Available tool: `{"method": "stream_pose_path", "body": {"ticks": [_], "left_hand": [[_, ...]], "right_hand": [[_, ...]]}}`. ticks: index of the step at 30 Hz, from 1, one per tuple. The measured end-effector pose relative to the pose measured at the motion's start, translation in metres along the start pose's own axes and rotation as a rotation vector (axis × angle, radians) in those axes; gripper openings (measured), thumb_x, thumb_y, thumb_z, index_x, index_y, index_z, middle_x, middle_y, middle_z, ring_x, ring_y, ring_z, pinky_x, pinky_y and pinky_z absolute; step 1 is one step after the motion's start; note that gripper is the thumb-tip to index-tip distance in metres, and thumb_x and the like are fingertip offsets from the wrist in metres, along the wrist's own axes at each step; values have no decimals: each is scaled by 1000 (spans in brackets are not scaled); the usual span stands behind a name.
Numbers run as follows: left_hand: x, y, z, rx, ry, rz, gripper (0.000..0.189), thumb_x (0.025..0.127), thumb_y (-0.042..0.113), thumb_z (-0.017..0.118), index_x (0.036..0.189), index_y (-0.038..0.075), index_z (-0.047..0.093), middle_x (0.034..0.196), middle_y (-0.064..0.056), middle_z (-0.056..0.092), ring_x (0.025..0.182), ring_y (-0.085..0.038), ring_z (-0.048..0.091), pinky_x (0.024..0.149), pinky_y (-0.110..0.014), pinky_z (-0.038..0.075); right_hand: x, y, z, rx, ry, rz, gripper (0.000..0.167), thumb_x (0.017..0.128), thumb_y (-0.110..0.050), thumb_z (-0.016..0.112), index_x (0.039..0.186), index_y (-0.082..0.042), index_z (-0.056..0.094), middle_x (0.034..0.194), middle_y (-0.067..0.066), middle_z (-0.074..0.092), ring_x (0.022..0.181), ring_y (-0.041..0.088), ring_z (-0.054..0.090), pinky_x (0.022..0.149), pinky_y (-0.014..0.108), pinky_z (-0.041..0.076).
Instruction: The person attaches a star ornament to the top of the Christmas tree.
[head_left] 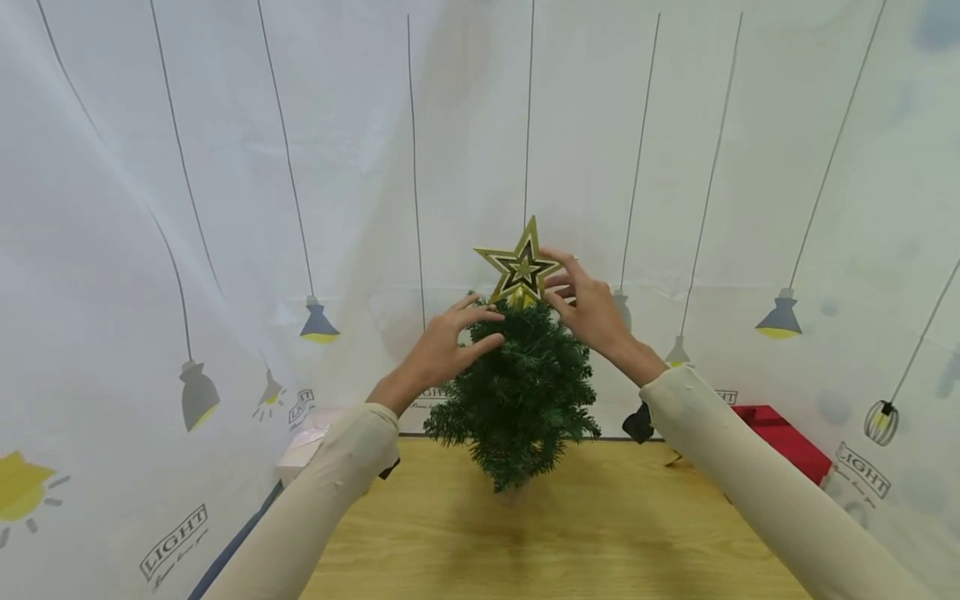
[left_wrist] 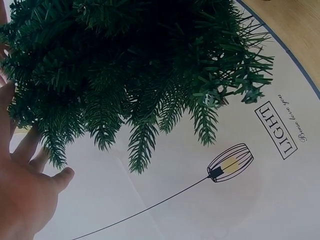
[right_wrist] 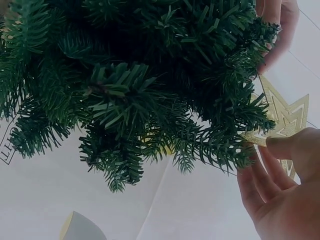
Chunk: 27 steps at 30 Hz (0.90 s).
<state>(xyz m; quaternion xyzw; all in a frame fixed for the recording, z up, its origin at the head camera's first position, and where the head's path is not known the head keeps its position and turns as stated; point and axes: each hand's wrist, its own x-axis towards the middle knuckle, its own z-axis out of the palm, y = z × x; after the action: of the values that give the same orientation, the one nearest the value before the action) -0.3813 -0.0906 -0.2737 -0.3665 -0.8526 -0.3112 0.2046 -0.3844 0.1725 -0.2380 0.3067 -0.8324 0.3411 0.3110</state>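
A small green artificial Christmas tree (head_left: pixel 525 383) stands upright on the wooden table. At its top is a gold star topper (head_left: pixel 524 268) with nested cut-out outlines. My right hand (head_left: pixel 596 312) pinches the star's right side; in the right wrist view the thumb (right_wrist: pixel 285 148) lies on its face and the other fingers are behind. My left hand (head_left: pixel 450 340) is at the left of the treetop, thumb and fingers apart around the upper branches. Seen from the left wrist, the left hand (left_wrist: pixel 25 190) reaches beside the needles, with part of its fingers hidden.
The wooden table (head_left: pixel 600 533) spreads in front of the tree. A red box (head_left: pixel 783 442) lies at the right, a pale pink box (head_left: pixel 311 442) at the left, both partly behind sleeves. A black object (head_left: pixel 638 423) is near the right sleeve. A lamp-printed white curtain (head_left: pixel 465 150) hangs behind.
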Motion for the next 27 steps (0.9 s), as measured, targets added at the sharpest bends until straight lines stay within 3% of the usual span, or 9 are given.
{"method": "stream_pose_path", "body": {"ticks": [6, 19, 27], "left_hand": [[-1, -5, -1, 0, 13, 21, 40, 103, 39, 67, 136, 18, 69, 160, -11, 46, 156, -28, 27, 118, -62, 33], [0, -11, -3, -7, -6, 5, 39, 103, 39, 67, 135, 17, 69, 163, -12, 41, 156, -29, 28, 118, -61, 35], [-5, -13, -6, -26, 15, 27, 37, 103, 34, 69, 134, 15, 70, 157, -10, 50, 156, -29, 27, 120, -63, 30]], "right_hand": [[-1, 0, -1, 2, 0, -17, 62, 102, 0, 64, 158, -18, 42, 121, 24, 72, 101, 41, 74, 84, 54, 61], [-2, -6, -2, -13, -5, -54, 60, 102, 0, 63, 157, -13, 42, 122, 24, 71, 100, 40, 74, 81, 54, 62], [-6, 0, -9, -31, 0, -58, 62, 102, 0, 64, 158, -15, 42, 123, 21, 71, 102, 40, 73, 81, 53, 62]]}}
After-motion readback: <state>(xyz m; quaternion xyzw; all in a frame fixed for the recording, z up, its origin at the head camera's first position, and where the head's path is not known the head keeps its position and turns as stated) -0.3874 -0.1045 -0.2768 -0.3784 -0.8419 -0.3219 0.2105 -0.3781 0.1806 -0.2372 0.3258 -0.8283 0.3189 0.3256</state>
